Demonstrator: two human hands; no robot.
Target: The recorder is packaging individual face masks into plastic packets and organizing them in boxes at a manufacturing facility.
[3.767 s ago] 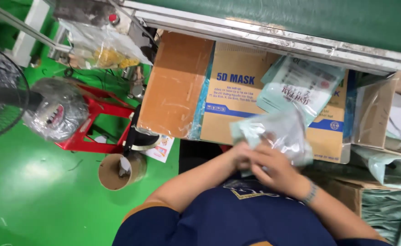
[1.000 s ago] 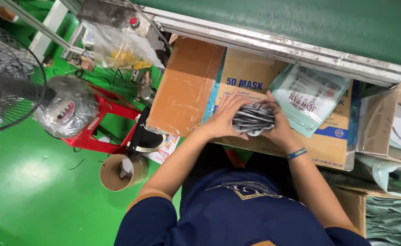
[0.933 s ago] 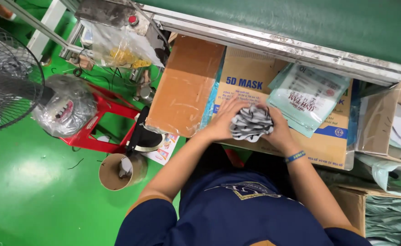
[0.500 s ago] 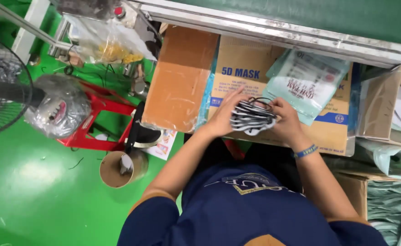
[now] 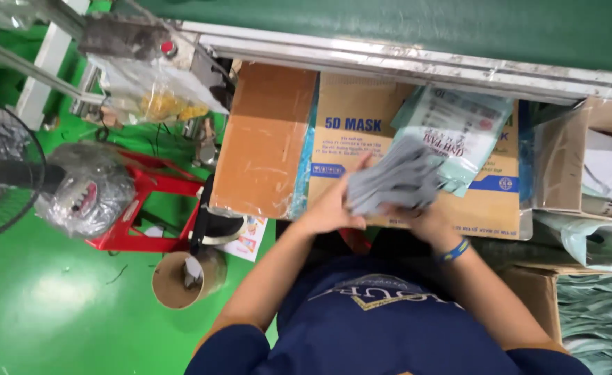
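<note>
Because both hands close on it from opposite sides, the stack of grey face masks [image 5: 393,182] sits squared between them, fanned slightly upward and away from the body. The left hand [image 5: 330,208] clamps the stack's left edge with fingers curled over the top; the right hand [image 5: 424,219], a blue band at its wrist, grips the lower right corner from beneath, so the pile is held rather than resting on anything. It hangs just above a printed cardboard carton [image 5: 361,139] that lies flat below the hands, probably serving as a working surface.

Just beyond the right hand, touching the far edge of the stack, lies a pale green plastic mask packet [image 5: 459,128], tilted on the carton. To the left of the left hand a plain brown carton [image 5: 264,139] wrapped in clear film stands alongside. Further left, well apart, are a red plastic stool [image 5: 150,208], a cardboard tube [image 5: 181,281] on the green floor [image 5: 49,305], and a fan [image 5: 0,173] with a film-wrapped bundle [image 5: 87,194] beside it.

Half a second earlier the bundle between the hands showed a black-and-white striped look, compact and low; now it shows flat grey faces, spread wider and lifted nearer the green packet. The blur makes the mask count impossible to tell.
</note>
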